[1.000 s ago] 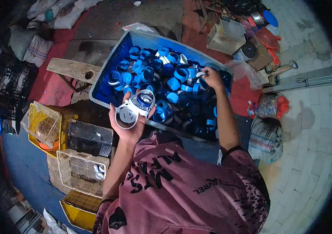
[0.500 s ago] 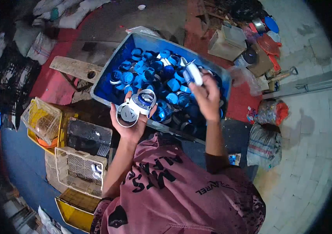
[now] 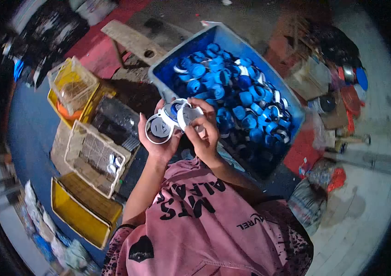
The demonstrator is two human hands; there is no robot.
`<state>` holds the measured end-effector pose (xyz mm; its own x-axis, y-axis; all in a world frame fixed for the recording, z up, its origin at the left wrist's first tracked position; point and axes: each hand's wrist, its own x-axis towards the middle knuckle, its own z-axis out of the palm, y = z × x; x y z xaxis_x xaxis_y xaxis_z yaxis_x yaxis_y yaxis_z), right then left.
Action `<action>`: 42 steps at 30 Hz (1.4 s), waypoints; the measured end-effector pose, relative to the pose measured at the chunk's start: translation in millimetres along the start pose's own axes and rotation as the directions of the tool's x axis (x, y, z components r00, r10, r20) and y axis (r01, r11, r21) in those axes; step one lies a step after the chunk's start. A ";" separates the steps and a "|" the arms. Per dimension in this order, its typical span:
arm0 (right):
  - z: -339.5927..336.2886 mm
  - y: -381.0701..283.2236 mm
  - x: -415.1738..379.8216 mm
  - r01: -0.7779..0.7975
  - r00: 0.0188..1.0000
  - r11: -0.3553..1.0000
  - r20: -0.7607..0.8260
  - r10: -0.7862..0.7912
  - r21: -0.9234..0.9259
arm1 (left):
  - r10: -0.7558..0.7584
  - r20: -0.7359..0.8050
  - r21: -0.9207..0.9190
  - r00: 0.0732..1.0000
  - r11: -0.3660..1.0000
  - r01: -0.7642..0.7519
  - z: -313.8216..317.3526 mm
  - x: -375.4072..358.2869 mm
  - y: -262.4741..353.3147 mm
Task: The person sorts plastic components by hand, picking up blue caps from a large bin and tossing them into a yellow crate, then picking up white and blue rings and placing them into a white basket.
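Observation:
My left hand (image 3: 162,149) is palm up in front of my chest, fingers curled around white flip-top caps (image 3: 158,128). One cap's round inside faces me, and a blue part shows in the cap beside it. Close against them, my right hand (image 3: 207,138) pinches another white cap (image 3: 190,114) between thumb and fingers, its open side turned toward me. The caps in both hands overlap in this view. Just beyond my hands stands a large blue bin (image 3: 162,82) heaped with blue and white caps (image 3: 250,97).
Left of me are a pale plastic crate (image 3: 73,154) with a few white pieces inside, a yellow crate (image 3: 78,216) and a dark crate (image 3: 117,115). A wooden plank (image 3: 129,40) reaches toward the bin. Sacks (image 3: 308,202) stand on the right by the pale tiled floor.
My right hand has come from above the bin, with its white cap, to the caps in my left hand. The view has turned, so the bin appears further right.

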<state>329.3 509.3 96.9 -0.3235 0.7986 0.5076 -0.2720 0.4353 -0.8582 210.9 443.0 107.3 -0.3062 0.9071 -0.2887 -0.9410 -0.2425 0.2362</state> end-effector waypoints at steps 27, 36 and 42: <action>391.2 100.0 -206.8 -0.896 0.221 0.427 0.714 0.664 -0.120 | 0.352 -0.663 -0.089 0.661 0.839 -0.536 -295.6 -192.5 273.0; 464.0 155.3 -247.7 -0.965 -0.065 0.094 0.568 0.820 -0.247 | 0.071 -0.796 -0.170 0.601 0.926 -0.336 -373.8 -197.1 338.2; 464.4 160.2 -251.2 -0.963 -0.099 0.041 0.491 0.866 -0.266 | 0.032 -0.823 -0.135 0.567 0.959 -0.250 -379.8 -202.7 342.2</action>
<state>-53.9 185.3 -132.6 -0.6480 0.0936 -0.7559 0.5420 -0.6406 -0.5439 -103.9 45.5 -105.8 -0.3227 0.2239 -0.9196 -0.8449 -0.5061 0.1732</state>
